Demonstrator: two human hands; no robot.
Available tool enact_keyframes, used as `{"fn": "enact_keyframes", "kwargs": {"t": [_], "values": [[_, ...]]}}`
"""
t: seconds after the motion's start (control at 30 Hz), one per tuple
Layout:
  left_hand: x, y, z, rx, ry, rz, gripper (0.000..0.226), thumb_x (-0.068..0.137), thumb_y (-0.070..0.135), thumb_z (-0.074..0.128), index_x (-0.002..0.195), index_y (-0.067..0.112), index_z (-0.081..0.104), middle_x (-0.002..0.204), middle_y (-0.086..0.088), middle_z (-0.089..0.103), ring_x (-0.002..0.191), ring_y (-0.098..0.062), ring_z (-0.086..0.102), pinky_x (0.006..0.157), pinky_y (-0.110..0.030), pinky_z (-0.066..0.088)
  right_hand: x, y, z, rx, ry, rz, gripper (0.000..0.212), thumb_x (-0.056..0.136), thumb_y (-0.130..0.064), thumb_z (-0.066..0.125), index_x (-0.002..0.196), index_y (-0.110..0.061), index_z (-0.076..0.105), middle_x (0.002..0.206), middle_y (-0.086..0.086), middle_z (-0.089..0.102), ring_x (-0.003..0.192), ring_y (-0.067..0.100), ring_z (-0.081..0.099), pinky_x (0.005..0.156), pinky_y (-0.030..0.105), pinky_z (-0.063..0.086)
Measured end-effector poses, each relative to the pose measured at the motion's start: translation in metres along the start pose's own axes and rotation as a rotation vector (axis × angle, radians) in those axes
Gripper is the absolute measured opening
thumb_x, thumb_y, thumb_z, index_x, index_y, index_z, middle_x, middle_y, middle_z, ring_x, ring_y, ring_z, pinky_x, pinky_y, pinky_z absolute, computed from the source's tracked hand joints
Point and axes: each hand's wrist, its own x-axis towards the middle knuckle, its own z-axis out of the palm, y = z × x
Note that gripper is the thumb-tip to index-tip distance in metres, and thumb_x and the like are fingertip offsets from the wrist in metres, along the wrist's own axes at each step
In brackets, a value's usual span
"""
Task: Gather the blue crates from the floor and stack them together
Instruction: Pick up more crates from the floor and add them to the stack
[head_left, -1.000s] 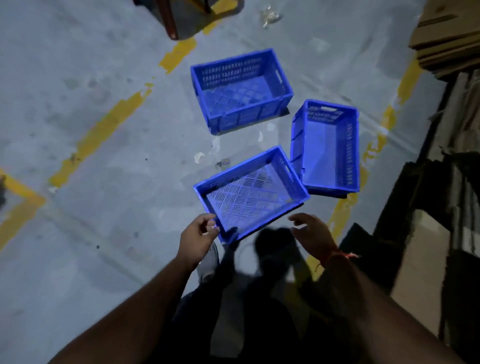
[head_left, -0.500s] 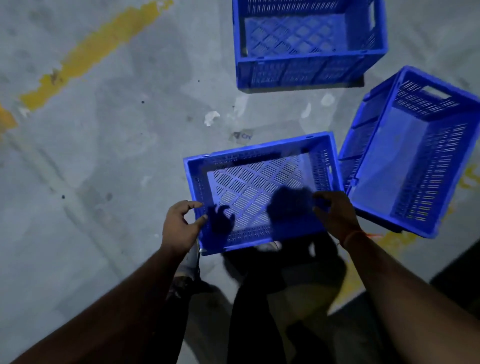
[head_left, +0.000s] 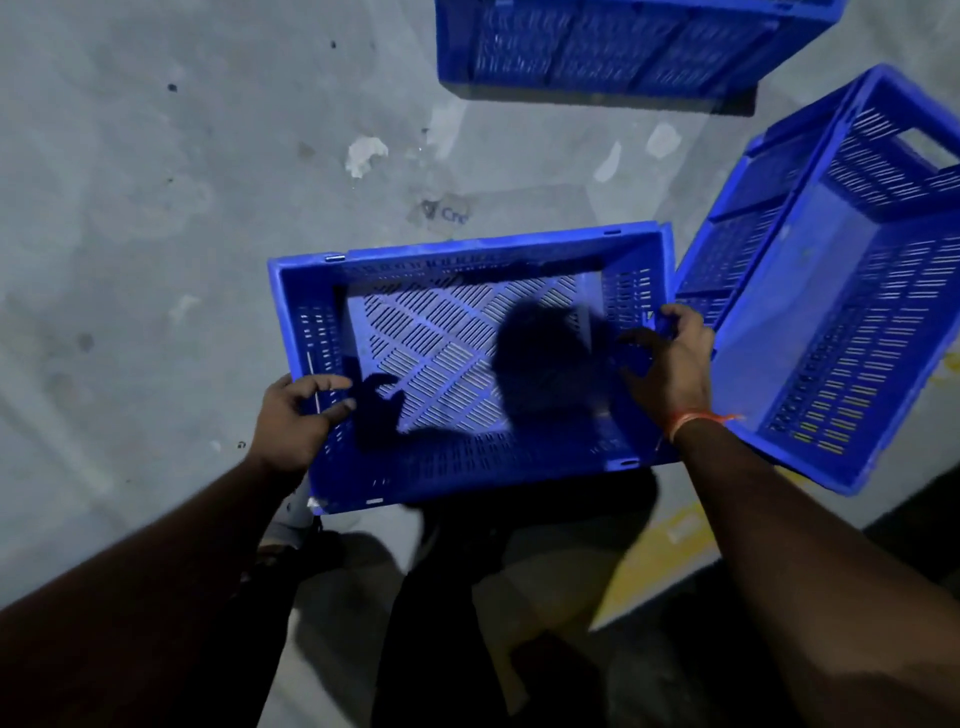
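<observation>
At the centre of the frame a shallow blue crate (head_left: 467, 364) sits on the grey floor (head_left: 156, 234), with the left hand (head_left: 296, 415) curled around its left rim and the right hand (head_left: 670, 358) gripping its right rim. A deeper blue crate (head_left: 841, 291) lies tilted just beside it at right, and a third crate (head_left: 623, 47) stands at the upper edge.

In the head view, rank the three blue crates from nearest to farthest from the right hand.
1. Near crate: the right hand is at its right rim.
2. Tilted crate: just right of that hand.
3. Far crate: top edge, beyond both.
</observation>
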Motion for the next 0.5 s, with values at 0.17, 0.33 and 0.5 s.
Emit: {"fn": "enact_keyframes", "kwargs": {"t": [0.17, 0.33, 0.5], "values": [[0.001, 0.011, 0.016, -0.17, -0.009, -0.1, 0.02, 0.089, -0.004, 0.069, 0.097, 0.014, 0.07, 0.095, -0.006, 0.071, 0.078, -0.018, 0.069, 0.062, -0.02, 0.058, 0.015, 0.003, 0.01, 0.042, -0.003, 0.091, 0.038, 0.068, -0.023, 0.082, 0.104, -0.03, 0.073, 0.142, 0.018, 0.032, 0.124, 0.04, 0.04, 0.105, 0.039, 0.039], [0.005, 0.006, 0.002, -0.064, -0.016, -0.022, 0.019, 0.087, -0.001, 0.072, 0.095, 0.016, 0.073, 0.099, -0.01, 0.074, 0.086, -0.025, 0.071, 0.073, -0.033, 0.061, 0.027, 0.015, 0.011, 0.232, -0.121, 0.154, 0.029, 0.072, -0.029, 0.079, 0.097, -0.043, 0.073, 0.115, 0.02, 0.057, 0.106, 0.035, 0.06, 0.101, 0.039, 0.049], [0.012, 0.014, -0.013, 0.043, 0.05, 0.086, 0.021, 0.085, -0.003, 0.073, 0.093, 0.016, 0.074, 0.089, 0.006, 0.074, 0.081, 0.001, 0.067, 0.073, -0.022, 0.056, 0.025, 0.007, 0.001, 0.392, -0.228, 0.125, 0.022, 0.077, 0.001, 0.076, 0.082, -0.021, 0.075, 0.091, 0.016, 0.075, 0.085, 0.021, 0.068, 0.085, 0.041, 0.056]]}}
